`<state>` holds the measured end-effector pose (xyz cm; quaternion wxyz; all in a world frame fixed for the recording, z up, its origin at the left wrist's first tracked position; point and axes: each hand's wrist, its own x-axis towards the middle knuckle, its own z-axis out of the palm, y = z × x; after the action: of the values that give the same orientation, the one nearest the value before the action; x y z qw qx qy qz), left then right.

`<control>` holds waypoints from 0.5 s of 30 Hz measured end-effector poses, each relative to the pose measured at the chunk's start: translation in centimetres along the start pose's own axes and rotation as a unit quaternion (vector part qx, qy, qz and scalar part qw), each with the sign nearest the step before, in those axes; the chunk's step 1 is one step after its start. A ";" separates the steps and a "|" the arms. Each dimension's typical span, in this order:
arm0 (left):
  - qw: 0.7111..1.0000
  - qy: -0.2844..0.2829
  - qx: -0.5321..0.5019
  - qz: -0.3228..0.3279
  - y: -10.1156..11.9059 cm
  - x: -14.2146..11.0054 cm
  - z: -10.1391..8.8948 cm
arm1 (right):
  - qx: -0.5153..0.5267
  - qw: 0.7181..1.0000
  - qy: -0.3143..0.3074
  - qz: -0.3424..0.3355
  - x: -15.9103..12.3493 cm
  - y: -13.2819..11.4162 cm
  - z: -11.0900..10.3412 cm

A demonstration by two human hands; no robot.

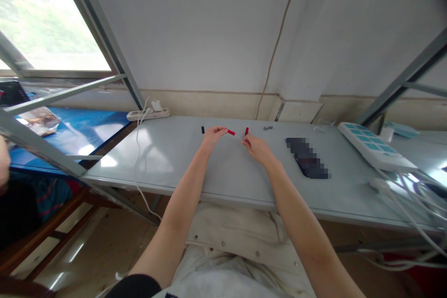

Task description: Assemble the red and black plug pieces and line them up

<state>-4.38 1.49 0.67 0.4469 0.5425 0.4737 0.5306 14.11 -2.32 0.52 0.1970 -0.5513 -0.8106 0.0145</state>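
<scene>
My left hand (212,137) is closed in a pinch on a small red piece (231,132) with a thin pale tip pointing right. My right hand (256,147) is closed on another small red piece (246,131), held upright just right of the first. Both hands hover over the grey table (167,153) near its back edge, the two red pieces a finger's width apart. A small black piece (203,129) lies on the table left of my left hand.
Small dark bits (267,127) lie behind my right hand. A dark flat object (308,158) lies to the right. A white-and-teal power strip (373,145) with cables sits far right, a white power strip (148,113) at back left. Another person's sleeve is at the left edge.
</scene>
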 end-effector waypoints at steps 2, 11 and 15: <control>1.000 -0.022 0.001 -0.001 0.0 0.0 0.1 | -0.006 1.000 -0.001 -0.007 0.0 -0.3 0.0; 0.992 -0.112 0.016 0.054 0.3 -0.9 1.0 | 0.002 0.999 0.044 -0.006 0.1 -0.4 0.9; 0.976 -0.117 0.143 0.116 2.7 -1.1 0.6 | 0.021 0.997 0.079 0.000 0.1 -0.3 1.3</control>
<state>-3.63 0.01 3.16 0.3528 0.7104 0.4230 0.4381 13.37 -2.14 -0.53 0.2717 -0.5461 -0.7923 -0.0119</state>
